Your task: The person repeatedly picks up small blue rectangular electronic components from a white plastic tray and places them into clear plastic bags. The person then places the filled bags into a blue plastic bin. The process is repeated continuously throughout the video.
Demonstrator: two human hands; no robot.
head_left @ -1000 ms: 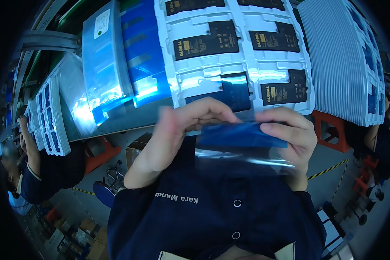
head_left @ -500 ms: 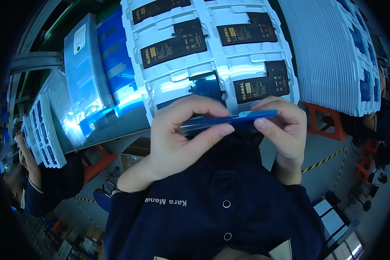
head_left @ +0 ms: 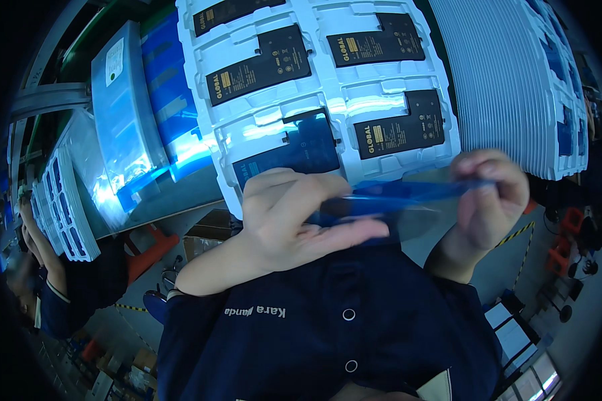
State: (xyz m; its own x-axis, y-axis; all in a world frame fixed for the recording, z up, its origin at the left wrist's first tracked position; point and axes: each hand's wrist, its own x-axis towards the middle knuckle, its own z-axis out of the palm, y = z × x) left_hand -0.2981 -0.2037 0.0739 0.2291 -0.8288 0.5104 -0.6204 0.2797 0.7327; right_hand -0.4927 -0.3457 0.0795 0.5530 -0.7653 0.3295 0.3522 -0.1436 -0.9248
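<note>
In front of my chest, my left hand point(head_left: 294, 217) is closed around a thin dark flat piece point(head_left: 331, 208), which looks like a battery seen nearly edge-on; most of it is hidden by the fingers. A strip of clear blue film point(head_left: 414, 192) stretches from it to the right. My right hand point(head_left: 491, 197), blurred by motion, pinches the film's far end. Just beyond lies a white moulded tray point(head_left: 328, 87) with black L-shaped batteries point(head_left: 401, 134) in its pockets. The battery point(head_left: 301, 150) nearest my left hand carries a blue film.
A tall stack of white trays point(head_left: 501, 93) stands right of the tray. To the left lie a clear plastic packet point(head_left: 124, 107) and blue film sheets point(head_left: 171, 87). At far left another person point(head_left: 60, 287) works by more trays point(head_left: 67, 207). An open carton point(head_left: 207, 230) sits below the table edge.
My right hand has moved right, away from my left, drawing the blue film out between them. My left hand has turned, its knuckles now more upward.
</note>
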